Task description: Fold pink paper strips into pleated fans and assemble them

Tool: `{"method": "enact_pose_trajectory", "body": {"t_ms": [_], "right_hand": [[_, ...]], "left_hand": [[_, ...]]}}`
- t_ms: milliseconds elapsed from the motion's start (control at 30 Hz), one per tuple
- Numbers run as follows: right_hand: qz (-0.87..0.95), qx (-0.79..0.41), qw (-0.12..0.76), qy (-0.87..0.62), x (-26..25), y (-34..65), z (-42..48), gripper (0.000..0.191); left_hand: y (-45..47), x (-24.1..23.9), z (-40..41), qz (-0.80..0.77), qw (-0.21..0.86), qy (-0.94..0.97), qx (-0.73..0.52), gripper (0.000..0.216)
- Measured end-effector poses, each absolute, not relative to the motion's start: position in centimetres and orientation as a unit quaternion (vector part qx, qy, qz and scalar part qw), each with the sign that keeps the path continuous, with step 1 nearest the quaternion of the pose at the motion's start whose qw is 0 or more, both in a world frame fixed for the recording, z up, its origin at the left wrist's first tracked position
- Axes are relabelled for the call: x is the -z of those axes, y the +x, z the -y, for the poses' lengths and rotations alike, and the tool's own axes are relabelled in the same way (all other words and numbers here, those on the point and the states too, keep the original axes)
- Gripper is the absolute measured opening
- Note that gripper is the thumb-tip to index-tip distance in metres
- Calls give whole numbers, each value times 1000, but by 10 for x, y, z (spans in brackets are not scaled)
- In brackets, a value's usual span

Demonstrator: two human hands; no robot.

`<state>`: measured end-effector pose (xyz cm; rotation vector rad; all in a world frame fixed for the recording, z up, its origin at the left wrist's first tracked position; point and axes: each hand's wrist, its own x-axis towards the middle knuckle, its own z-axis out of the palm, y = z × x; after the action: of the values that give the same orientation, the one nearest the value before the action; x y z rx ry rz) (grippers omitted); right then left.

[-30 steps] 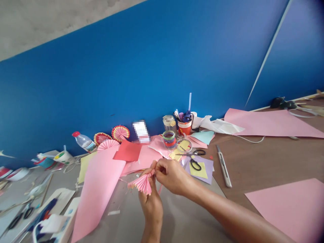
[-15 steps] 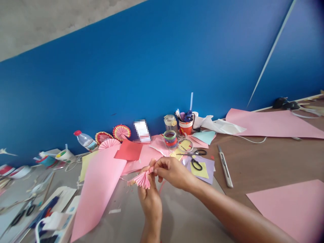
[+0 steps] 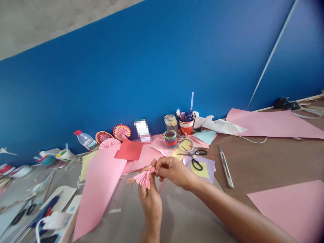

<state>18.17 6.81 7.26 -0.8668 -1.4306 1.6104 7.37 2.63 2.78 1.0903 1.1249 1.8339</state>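
Note:
A small pleated pink paper fan (image 3: pixel 143 179) is pinched in my left hand (image 3: pixel 151 197), its folds spreading out to the left above the table. My right hand (image 3: pixel 170 171) meets it at the gathered end, thumb and forefinger pressed together there. Whether those fingers grip the paper itself or something thin on it is hidden. Just beyond the hands lie a red paper square (image 3: pixel 129 149) and pink sheets (image 3: pixel 100 189). Black-handled scissors (image 3: pixel 196 164) rest to the right on purple and yellow paper.
Finished paper rosettes (image 3: pixel 122 132) lean on the blue wall beside a plastic bottle (image 3: pixel 86 139). A red cup of tools (image 3: pixel 186 127) and rolls of tape (image 3: pixel 170 139) stand at the back. A box cutter (image 3: pixel 226 169) lies right; a power strip (image 3: pixel 68 219) lies left.
Almost nothing differs. Both hands stay together at the pink fan, with my right fingers shifted very slightly at its gathered end.

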Motion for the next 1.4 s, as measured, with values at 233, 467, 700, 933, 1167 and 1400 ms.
{"method": "enact_pose_trajectory", "body": {"t_ms": [233,467,700,933,1167,1400], "right_hand": [[530,-686,393,-307,-68,183,-75,6],[508,-710,392,-289,-65,184,-77,12],[525,-705,387,-278,-67,185,-77,8],[543,-690,381,-291,-69,184,-75,8],[576,-574,412,-412,-72,171,-63,9],[637,-435,419,-479,-79,170,-55,14]], "left_hand": [[77,-36,-28,-395,426,340,-740,31],[77,-38,-28,-401,421,340,-739,36],[75,-34,-27,-427,395,377,-720,32],[72,-28,-28,-454,361,409,-704,33],[73,-24,-25,-513,249,478,-669,26],[79,-29,-23,-507,188,511,-668,22]]}}
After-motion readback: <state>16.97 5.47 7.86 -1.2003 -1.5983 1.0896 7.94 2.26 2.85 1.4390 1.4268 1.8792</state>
